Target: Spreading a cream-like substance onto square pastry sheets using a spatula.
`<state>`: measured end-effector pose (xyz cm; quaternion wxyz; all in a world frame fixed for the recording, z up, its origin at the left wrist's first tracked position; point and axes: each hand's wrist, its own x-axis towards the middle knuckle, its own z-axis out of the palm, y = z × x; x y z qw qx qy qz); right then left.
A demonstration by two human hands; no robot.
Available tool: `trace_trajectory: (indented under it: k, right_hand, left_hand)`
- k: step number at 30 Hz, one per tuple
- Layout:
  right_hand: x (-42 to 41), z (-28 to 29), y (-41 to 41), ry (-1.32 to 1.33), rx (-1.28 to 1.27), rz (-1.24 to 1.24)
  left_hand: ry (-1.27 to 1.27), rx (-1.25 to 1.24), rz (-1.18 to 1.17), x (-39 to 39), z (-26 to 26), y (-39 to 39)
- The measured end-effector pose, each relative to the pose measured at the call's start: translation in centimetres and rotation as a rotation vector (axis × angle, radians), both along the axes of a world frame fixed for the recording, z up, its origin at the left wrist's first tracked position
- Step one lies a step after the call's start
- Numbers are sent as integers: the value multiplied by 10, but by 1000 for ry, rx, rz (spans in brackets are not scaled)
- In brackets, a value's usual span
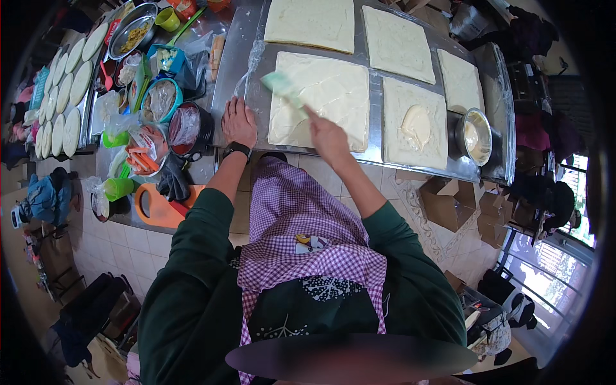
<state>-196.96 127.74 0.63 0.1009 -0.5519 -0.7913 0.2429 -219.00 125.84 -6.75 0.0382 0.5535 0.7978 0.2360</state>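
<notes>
My right hand (330, 139) grips the handle of a spatula with a pale green blade (278, 83), blurred by motion. Its blade is over the left edge of a square sheet of pale bread or dough (327, 110) coated with a glossy cream-coloured spread. On the metal table (257, 120), my left hand (239, 122) rests palm down, holding nothing, left of that sheet. A second square sheet (392, 125) lies to the right with a thick dollop of spread (417, 127) in its middle. Beyond it, a metal bowl (474, 137) contains more of the creamy spread.
More square sheets (310, 21) lie along the table's far side. At left stand a pot covered with plastic (185, 127), a bowl of orange sticks (144, 156), an orange cutting board (154, 204) and a metal bowl of food (132, 33). Cardboard boxes (447, 202) sit on the floor.
</notes>
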Motion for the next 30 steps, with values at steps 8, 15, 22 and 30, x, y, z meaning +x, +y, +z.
trace_trajectory:
  k: [8, 15, 22, 30]
  right_hand:
    - [17, 28, 43, -345, 225, -77]
    - [76, 56, 44, -462, 365, -294]
    - [-3, 61, 66, -206, 239, 23]
    - [48, 96, -26, -223, -211, 303]
  left_hand:
    - [-17, -8, 12, -1, 2, -2]
    - [-46, -15, 24, -24, 7, -7]
    - [-49, 3, 12, -14, -1, -4]
    - [-39, 0, 20, -27, 0, -5]
